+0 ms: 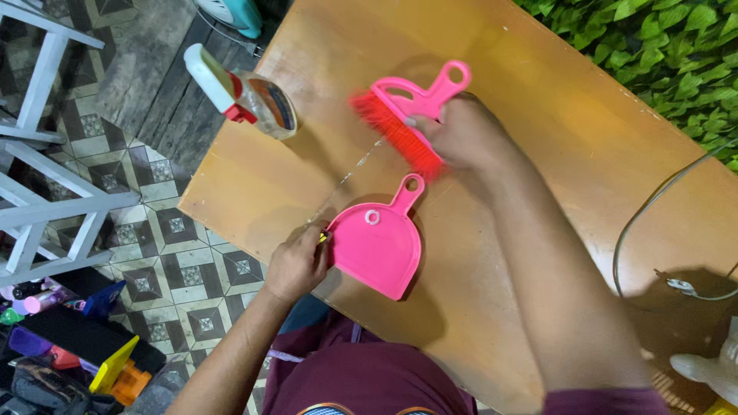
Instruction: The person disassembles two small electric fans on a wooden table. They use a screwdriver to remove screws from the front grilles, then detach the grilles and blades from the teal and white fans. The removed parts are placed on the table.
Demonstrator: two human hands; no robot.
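Nearest the camera is the person's maroon shirt, with both forearms reaching out over the wooden desk. The left hand sits at the desk's near edge, fingers curled against the left rim of a pink dustpan; a small dark and yellow object shows at its fingertips, too small to identify, and whether the hand truly grips the pan or only presses on it cannot be told. The dustpan lies flat on the desk, its wide mouth toward the person and its handle with a hanging hole pointing away toward the brush. Just beyond it, the right hand is clenched around a pink hand brush with bright orange-red bristles, which touch the desk surface near the dustpan's handle tip; the brush's looped handle sticks out past the hand. A thin pale line runs across the desk from the bristles toward the left hand. Farther left, near the desk's corner, a clear spray bottle with a white and red trigger head lies on its side, well apart from both hands. On the right, a grey cable curves across the desk. Beyond the far edge hang green leaves; left of the desk are patterned floor tiles and a white frame.
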